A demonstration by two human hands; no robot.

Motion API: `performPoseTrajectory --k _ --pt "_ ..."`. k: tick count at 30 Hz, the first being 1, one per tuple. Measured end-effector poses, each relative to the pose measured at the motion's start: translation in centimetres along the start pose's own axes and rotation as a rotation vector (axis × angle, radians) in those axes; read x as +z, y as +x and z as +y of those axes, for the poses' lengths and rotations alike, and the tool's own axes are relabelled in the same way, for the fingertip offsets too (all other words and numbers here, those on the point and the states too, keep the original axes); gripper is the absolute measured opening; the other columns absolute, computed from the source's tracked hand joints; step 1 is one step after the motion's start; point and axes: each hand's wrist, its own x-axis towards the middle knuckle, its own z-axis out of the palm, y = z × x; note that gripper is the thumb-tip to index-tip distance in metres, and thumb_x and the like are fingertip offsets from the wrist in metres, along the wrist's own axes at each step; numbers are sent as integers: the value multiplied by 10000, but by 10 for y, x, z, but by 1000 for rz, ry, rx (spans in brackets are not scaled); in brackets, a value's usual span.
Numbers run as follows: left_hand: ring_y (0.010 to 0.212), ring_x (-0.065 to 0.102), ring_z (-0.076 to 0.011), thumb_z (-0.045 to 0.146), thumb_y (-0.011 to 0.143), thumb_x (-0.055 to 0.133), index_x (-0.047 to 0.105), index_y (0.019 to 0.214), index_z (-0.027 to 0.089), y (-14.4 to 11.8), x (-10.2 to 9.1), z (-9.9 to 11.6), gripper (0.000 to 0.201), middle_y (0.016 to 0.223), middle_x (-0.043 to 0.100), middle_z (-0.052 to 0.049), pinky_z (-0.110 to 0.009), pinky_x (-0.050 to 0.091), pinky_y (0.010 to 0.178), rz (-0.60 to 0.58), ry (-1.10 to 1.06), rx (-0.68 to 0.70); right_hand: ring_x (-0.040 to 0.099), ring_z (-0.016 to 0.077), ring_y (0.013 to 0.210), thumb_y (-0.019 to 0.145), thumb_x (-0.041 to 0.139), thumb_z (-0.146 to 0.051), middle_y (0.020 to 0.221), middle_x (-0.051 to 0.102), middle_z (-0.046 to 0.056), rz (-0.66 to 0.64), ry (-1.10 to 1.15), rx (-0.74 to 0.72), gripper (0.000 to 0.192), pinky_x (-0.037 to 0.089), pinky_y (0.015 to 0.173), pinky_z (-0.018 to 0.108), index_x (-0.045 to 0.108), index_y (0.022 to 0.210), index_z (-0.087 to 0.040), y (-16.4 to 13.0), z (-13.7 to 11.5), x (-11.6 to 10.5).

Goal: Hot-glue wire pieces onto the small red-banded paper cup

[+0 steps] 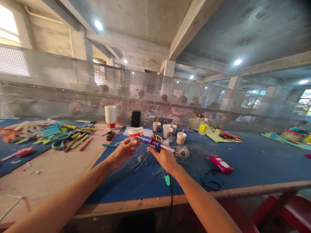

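Note:
My right hand (165, 158) is wrapped round a purple glue gun (151, 141), its nozzle pointing left. A pale glue stick (168, 148) sticks out of the gun's back end. My left hand (123, 151) is closed on a paper cup (135, 132) with a red band, tilted over the blue mat. The nozzle is right at the cup's side; whether it touches I cannot tell. Behind the gun stand several small cups with string handles (168, 131) and another small cup (181, 138) with a stick in it. A tangle of grey string (182, 152) lies right of my right hand.
A stack of paper cups (110, 116) and a black phone (135, 119) stand by the perforated metal screen (80, 87). Scissors (60, 140) and coloured strips lie at left. A pink box (221, 164) with a black cable, a yellow-labelled bottle (203, 127) and a glass jar are at right.

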Motion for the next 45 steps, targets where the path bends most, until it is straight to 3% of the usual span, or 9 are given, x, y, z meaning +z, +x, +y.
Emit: performPoseTrajectory --k 27,34,45 --pt "605 660 -95 209 774 840 744 1055 188 0 -1 2 297 1009 768 -59 -187 513 533 3 -22 -7 717 255 785 967 553 -575 813 748 63 20 -35 -2 404 534 784 333 686 1110 -221 1 3 1" --pt "609 658 -92 229 772 845 753 1070 181 0 -2 2 316 1009 760 -53 -175 525 543 8 -14 -4 723 281 949 971 563 -550 905 767 82 33 -26 -8 389 529 801 330 685 1114 -209 1 2 0" --pt "599 651 -84 215 760 856 743 1049 178 -2 1 4 312 962 753 -32 -163 534 537 18 -43 -18 730 277 948 966 579 -543 968 777 92 50 -44 2 393 531 800 321 687 1128 -202 1 2 0"
